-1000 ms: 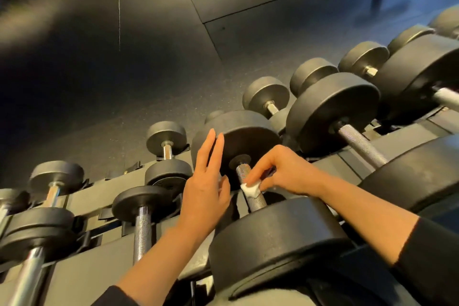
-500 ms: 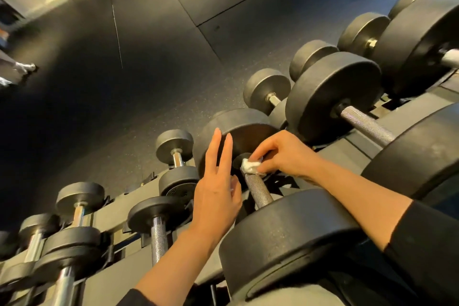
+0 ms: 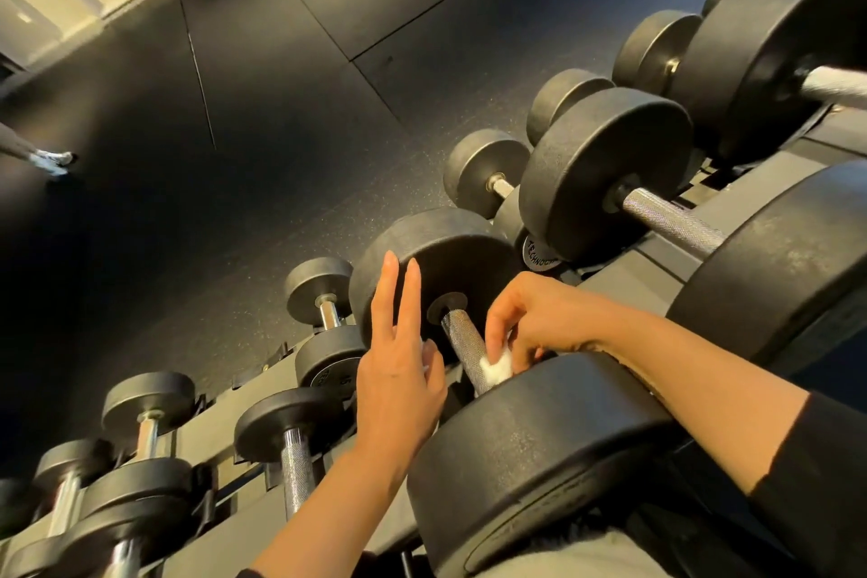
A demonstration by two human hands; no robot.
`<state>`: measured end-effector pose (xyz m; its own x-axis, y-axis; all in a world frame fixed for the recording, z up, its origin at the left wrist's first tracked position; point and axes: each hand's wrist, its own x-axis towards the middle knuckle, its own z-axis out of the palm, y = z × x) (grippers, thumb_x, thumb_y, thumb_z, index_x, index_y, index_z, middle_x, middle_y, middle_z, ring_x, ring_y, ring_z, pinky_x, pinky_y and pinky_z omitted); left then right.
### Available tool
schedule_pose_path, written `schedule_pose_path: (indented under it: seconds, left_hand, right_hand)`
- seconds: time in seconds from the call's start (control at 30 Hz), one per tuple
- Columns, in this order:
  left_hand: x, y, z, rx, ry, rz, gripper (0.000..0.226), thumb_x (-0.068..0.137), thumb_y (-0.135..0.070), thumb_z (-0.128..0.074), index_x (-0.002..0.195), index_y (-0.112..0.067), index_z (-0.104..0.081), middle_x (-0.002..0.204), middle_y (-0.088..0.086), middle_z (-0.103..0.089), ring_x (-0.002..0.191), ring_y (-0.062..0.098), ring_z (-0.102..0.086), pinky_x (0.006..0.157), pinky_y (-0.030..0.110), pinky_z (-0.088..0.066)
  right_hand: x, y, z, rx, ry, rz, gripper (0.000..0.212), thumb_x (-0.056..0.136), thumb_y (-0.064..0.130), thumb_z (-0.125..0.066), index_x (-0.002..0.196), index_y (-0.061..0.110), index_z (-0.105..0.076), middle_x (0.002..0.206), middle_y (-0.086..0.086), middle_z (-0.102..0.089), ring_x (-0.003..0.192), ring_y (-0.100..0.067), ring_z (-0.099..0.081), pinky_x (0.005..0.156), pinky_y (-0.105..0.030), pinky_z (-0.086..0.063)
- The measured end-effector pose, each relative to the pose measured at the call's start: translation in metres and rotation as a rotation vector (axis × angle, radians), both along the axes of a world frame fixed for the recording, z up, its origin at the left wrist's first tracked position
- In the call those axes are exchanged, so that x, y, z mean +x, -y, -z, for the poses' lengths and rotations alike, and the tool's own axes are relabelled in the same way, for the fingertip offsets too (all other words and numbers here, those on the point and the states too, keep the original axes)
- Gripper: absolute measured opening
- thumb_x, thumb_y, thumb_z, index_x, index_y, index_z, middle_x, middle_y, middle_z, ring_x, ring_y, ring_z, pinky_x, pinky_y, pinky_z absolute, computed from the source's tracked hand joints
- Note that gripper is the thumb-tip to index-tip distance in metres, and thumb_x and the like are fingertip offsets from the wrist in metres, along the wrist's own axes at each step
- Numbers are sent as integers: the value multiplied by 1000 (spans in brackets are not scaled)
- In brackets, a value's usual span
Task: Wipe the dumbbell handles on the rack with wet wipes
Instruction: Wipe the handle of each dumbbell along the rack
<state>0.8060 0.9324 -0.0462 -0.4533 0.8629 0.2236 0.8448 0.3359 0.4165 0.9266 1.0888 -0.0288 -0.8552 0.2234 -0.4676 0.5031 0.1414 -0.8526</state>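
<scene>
Pinching the wipe (image 3: 496, 370) in our right hand (image 3: 539, 319), left hand (image 3: 399, 366) flat and empty, we rub one handle (image 3: 462, 345); most other handles look undone.

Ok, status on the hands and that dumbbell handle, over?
Right hand pinching white wet wipe against knurled steel handle, near end. Left hand open, fingers straight beside far black disc. Nothing blocking the handle.

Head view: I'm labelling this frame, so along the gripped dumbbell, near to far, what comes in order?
Near weight head → wet wipe, pinched by the right hand → bare knurled handle → far weight head.
</scene>
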Motion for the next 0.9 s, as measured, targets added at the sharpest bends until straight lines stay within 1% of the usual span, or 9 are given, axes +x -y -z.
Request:
schedule_pose_path:
  seconds: [0.03, 0.1, 0.17, 0.27, 0.37, 0.53, 0.67, 0.8, 0.9]
  left_hand:
    - [0, 0, 0, 3, -2, 2, 92, 74, 4, -72, 150, -15, -23, 159, 5, -11, 59, -5, -43, 67, 2, -41]
    - [0, -1, 1, 6, 2, 0, 92, 73, 4, -72, 149, -15, -23, 159, 6, -11, 56, -4, -42, 65, 1, -41]
    - [1, -2, 1, 8, 4, -6, 92, 73, 4, -72, 149, -14, -24, 158, 7, -12, 54, -3, -43, 64, 1, -40]
    - [2, -3, 2, 11, 5, -13, 93, 72, 4, -74, 149, -13, -24, 158, 7, -13, 55, -4, -43, 64, 0, -40]
    - [2, -2, 2, 10, 4, -11, 93, 71, 4, -74, 149, -13, -24, 158, 8, -13, 55, -4, -42, 64, 0, -40]
    - [1, 0, 3, 8, 10, -15, 94, 73, 4, -73, 150, -17, -22, 159, 4, -11, 63, -9, -42, 66, 1, -42]
    - [0, 1, 3, 12, 3, -10, 92, 74, 5, -71, 149, -15, -24, 159, 4, -12, 64, -8, -39, 65, 5, -45]
    - [0, 1, 4, 31, -3, -1, 91, 73, 6, -72, 148, -13, -26, 158, 7, -14, 65, -12, -40, 68, 3, -43]
    - [0, 0, 5, 37, 2, 2, 91, 71, 6, -73, 148, -13, -27, 158, 7, -16, 62, -9, -41, 68, 0, -40]
  right_hand:
    - [0, 0, 2, -11, -3, 41, 35, 71, -11, -66, 67, 24, -71, 88, 5, -64, 87, -15, -62, 69, -26, -55]
    - [-1, -2, 9, 11, -40, 251, 35, 69, -12, -69, 67, 23, -68, 86, 4, -63, 82, -14, -61, 60, -20, -48]
    - [-4, -6, 16, 106, -75, 404, 34, 69, -10, -70, 77, 23, -68, 86, 2, -61, 83, -18, -62, 62, -24, -52]
    - [-10, -5, 19, 92, -71, 305, 37, 72, -6, -71, 95, 22, -72, 86, 3, -64, 86, -15, -63, 79, -31, -56]
    - [-12, -2, 18, -8, -83, 260, 35, 75, -2, -72, 102, 20, -73, 96, 1, -69, 93, -12, -64, 87, -33, -55]
    - [-9, -1, 17, -106, -90, 296, 32, 84, 4, -66, 114, 16, -66, 105, -5, -68, 92, -16, -67, 79, -25, -57]
    - [-7, 0, 14, -96, -123, 320, 15, 79, -2, -70, 86, 11, -66, 90, -12, -69, 82, -23, -70, 75, -38, -60]
    - [-1, -2, 9, -51, -101, 223, 13, 73, -8, -73, 75, 3, -66, 80, -4, -66, 78, -19, -69, 70, -34, -60]
    - [1, -2, 3, 23, -50, 126, 18, 70, -7, -75, 66, 9, -67, 78, -1, -66, 79, -17, -68, 76, -37, -59]
